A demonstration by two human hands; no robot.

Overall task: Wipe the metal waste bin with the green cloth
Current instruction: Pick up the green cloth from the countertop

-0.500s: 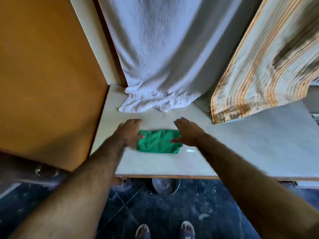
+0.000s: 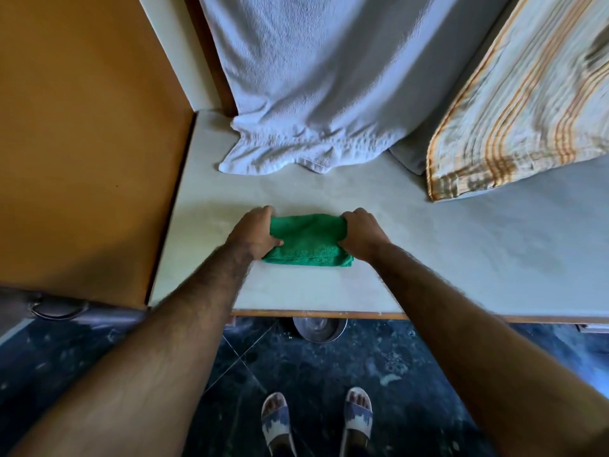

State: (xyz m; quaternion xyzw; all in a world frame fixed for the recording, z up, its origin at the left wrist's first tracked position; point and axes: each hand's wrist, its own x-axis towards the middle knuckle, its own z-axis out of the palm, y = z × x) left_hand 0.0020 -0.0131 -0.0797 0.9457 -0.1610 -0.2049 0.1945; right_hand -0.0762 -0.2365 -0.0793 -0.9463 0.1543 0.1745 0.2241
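Green cloth [image 2: 308, 240] gripped by both hands [image 2: 255, 234] [image 2: 361, 234].

Left hand [image 2: 255, 234], right hand [image 2: 361, 235] now gripping green cloth [image 2: 308, 242] (previously flat beside it).

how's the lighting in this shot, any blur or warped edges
Head view: daylight falls on the tabletop and white towel; the floor below is dark, so the metal bin under the table edge is dim. Wide-angle bending curves the forearms and edges. Green cloth is sharp; the striped fabric is slightly smeared.
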